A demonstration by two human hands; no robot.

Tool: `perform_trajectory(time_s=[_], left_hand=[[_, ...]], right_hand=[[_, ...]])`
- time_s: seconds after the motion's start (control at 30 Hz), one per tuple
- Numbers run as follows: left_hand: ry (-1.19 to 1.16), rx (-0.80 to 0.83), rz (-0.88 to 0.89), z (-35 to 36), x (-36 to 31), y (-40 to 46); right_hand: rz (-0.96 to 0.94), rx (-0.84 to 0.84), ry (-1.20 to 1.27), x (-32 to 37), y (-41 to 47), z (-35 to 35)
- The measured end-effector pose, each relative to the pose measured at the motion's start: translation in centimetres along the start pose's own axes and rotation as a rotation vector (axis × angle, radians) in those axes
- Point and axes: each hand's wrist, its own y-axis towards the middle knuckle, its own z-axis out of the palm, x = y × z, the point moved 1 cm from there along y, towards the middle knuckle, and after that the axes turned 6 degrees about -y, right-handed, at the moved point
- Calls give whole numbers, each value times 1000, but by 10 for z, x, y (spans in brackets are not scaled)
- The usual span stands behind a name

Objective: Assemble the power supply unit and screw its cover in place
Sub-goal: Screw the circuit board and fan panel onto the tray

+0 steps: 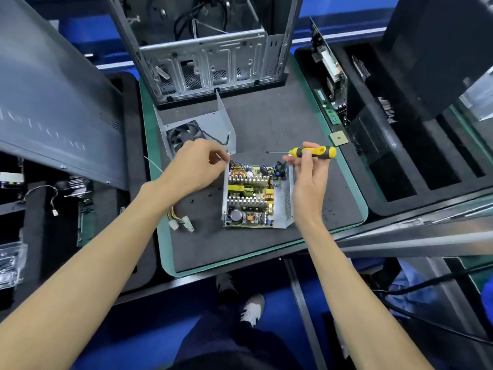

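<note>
The power supply unit (pixel 257 194) sits open near the middle of the dark work mat (pixel 266 249), its metal base tray facing up so the circuit board (pixel 249 198), heat-sink fins and copper coils are all exposed; laid this way, the board and its wiring can be reached from above before anything is closed over them. Its bundle of output cables (pixel 181 221) trails off the left side and ends in white connectors lying on the mat, kept out of the tray so they should not be trapped under the lid.

The left hand (pixel 193 166) is at the tray's far left corner with fingers curled and fingertips pinched together on something small; it looks like a thin wire or a screw, but which cannot be told. The right hand (pixel 309 180) hovers just beside the tray's right wall, thumb and fingers curled around the yellow-and-black screwdriver (pixel 312 152), whose shaft points left and lies level rather than aimed at a screw, so it seems parked in the hand, ready, while the left does the fiddly work.

Just behind the unit lies the cover (pixel 198 126), a bent grey metal shell with its fan (pixel 185 134) facing up and a black lead hanging from it. It is not yet on the unit, so closing and screwing are judged still to come.

Farther back stands an open computer case (pixel 210 62), with foam trays of parts to either side
</note>
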Motion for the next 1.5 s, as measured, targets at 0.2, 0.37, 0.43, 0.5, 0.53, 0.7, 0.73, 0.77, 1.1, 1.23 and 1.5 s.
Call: perform_trajectory(time_s=[0.2,0.37,0.43,0.5,0.53,0.7,0.73,0.77,1.1,1.23,1.5], left_hand=[[-71,-69,-159,-9,27,-17],[105,57,-182,17,44,-29],[169,76,-160,27,49,-29],[234,120,-146,37,55,-28],[260,134,-144,41,57,-28],[323,97,-142,50,62,-25],[331,103,-138,49,62,-25],[320,109,-134,48,60,-25],[-694,39,-29,-35,-12,-15],[-1051,-17,-141,-20,-28,-5],[-1302,39,-178,-1,-39,2]], right_hand=[[-41,-74,70,15,4,8],[21,-29,187,27,8,25],[44,-3,210,28,7,31],[60,21,219,27,7,34],[66,30,218,27,7,34],[90,57,196,26,7,32],[93,59,195,25,7,31],[98,59,198,25,7,30],[253,55,461,38,21,25],[328,40,649,49,26,25],[293,66,712,54,25,20]])
